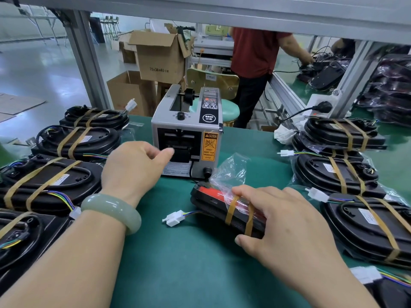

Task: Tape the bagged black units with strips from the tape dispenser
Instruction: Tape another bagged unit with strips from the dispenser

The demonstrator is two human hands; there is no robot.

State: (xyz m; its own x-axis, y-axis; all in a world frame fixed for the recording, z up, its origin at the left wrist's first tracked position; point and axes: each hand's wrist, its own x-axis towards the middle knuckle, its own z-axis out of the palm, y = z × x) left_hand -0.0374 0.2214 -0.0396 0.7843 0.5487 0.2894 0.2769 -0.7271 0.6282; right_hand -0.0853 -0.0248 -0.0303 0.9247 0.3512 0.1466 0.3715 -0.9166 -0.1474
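Green-matted bench (pixel 178 263). A tape dispenser (pixel 186 138) stands at its far middle, with the outlet facing the viewer. Left of the dispenser, a row of taped black units (pixel 51 185) lies flat, each bound with two tan strips. Right of the dispenser lies a second row of taped units (pixel 338 172), the farthest of them stacked. Just in front and right of the dispenser lies a bagged black unit (pixel 201 203). Its white connector (pixel 174 217) rests on the mat to its left.

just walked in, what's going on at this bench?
The right hand grips a bagged black unit on the green mat, with two tape strips already across it. The left hand is at the tape dispenser outlet; no strip shows there. Other taped units lie on both sides.
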